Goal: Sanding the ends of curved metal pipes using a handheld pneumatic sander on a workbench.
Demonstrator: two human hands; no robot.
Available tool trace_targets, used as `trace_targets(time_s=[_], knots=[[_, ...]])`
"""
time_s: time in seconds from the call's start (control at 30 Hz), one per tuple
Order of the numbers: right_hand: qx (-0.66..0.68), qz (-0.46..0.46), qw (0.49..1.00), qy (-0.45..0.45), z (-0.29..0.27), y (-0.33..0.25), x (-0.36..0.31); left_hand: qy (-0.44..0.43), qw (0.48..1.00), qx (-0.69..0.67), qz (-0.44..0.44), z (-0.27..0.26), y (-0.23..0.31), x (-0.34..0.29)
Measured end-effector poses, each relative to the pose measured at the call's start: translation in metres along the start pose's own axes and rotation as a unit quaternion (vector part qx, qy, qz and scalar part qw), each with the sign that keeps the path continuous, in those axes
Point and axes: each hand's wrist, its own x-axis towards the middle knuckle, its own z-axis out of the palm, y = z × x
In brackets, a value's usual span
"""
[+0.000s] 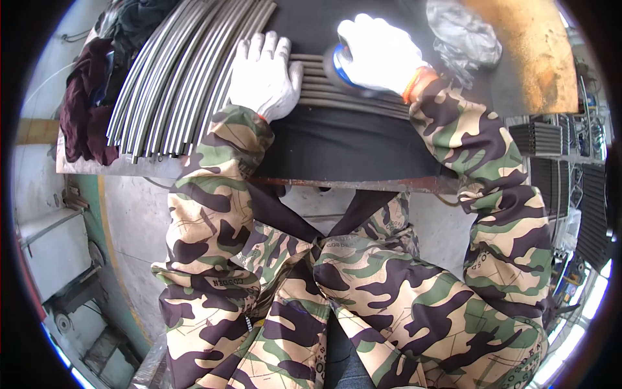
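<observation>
Several grey metal rods [314, 86] lie side by side across a black sheet [350, 146] on the workbench. My left hand [264, 76], in a white glove, lies palm down at their left end with its fingers stretched out. My right hand [379, 55], also gloved in white, is closed over a round object with a blue rim [338, 67] on top of the rods. The glove hides most of that object, and its kind cannot be made out. Left of my left hand, many longer metal rods [172, 84] are laid out in a row.
A crumpled clear plastic bag [463, 40] lies beyond my right wrist, beside a yellow-brown board [541, 55]. Dark maroon cloth [84, 113] hangs at the bench's left end. The bench's front edge [356, 184] runs before my body. Stacked dark bars [545, 139] stand at right.
</observation>
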Motion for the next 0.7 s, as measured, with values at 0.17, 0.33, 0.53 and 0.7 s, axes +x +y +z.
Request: trace_targets(time_s=[0.17, 0.33, 0.53, 0.7], knots=[[0.061, 0.052, 0.996, -0.033, -0.020, 0.013, -0.013, 0.027, 0.998, -0.054, -0.019, -0.015, 0.011, 0.004], [0.279, 0.183, 0.943, 0.010, -0.042, 0.034, -0.020, 0.027, 0.998, -0.054, -0.019, -0.020, -0.005, -0.007], [0.586, 0.198, 0.785, 0.010, -0.036, 0.088, -0.083, 0.075, 0.995, -0.063, 0.018, -0.029, 0.004, -0.022], [0.817, 0.207, 0.538, -0.017, 0.008, 0.099, -0.132, 0.091, 0.972, -0.212, -0.031, -0.047, 0.061, -0.033]])
